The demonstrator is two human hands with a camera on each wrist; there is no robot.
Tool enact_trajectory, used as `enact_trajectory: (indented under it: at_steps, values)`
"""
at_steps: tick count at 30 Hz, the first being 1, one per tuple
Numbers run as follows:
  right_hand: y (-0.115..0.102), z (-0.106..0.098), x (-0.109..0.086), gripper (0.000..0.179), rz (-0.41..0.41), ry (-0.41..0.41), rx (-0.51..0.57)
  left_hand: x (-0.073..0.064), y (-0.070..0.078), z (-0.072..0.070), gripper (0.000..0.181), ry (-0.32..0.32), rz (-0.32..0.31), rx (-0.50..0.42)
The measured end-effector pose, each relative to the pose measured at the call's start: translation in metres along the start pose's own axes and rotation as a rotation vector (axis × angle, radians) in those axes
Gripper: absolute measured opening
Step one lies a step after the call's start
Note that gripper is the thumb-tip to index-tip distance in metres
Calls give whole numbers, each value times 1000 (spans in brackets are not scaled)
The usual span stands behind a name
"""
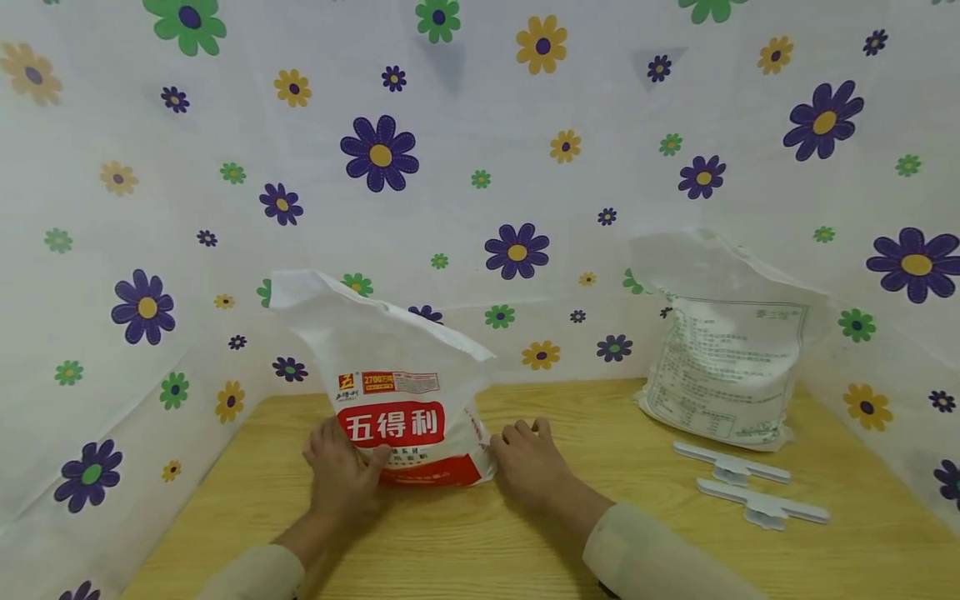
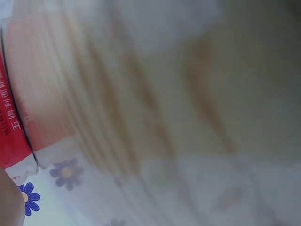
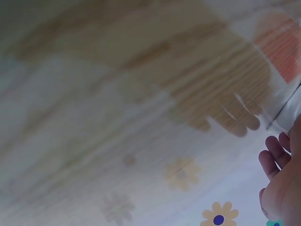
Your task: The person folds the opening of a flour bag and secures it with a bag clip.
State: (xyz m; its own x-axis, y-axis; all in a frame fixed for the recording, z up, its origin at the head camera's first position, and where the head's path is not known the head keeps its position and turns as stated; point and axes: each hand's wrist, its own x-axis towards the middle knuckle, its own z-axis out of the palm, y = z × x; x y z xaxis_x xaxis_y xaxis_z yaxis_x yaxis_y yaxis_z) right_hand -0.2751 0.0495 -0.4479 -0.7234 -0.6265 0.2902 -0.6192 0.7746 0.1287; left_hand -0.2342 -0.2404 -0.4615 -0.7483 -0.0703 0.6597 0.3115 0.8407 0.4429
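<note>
A white-and-red flour bag [image 1: 405, 425] stands on the wooden table, its tall upper part slanting down to the right. My left hand [image 1: 345, 467] grips its lower left side, thumb across the front and fingers around the edge. At the lower right corner, my right hand [image 1: 532, 458] touches the side, its fingers reaching away along the bag. The right wrist view shows those fingers [image 3: 275, 157] spread loosely beside the bag's edge. In the left wrist view, a strip of the red front [image 2: 11, 122] appears at the far left.
Another white bag [image 1: 727, 358], printed with green text, stands at the back right. Two white bag clips, one [image 1: 731, 462] behind the other [image 1: 763, 502], lie in front of it. Flower-patterned sheeting [image 1: 465, 108] encloses the back and sides of the table [image 1: 465, 542].
</note>
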Motion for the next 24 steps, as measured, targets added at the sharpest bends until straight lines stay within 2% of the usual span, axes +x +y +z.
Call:
enact_trajectory:
  at_steps: [3,10,15,24]
  values:
    - [-2,-1,0,11,-14,7,-15,-1,-1,-1,74,6,-8,-4]
    - [-2,2,2,12,1,8,-42,2,2,0,76,42,23,-47]
    - [-2,1,2,14,-2,3,-37,2,3,1,76,53,29,-42]
    - [7,-1,-5,17,31,-41,-14,4,11,14,79,69,77,-29]
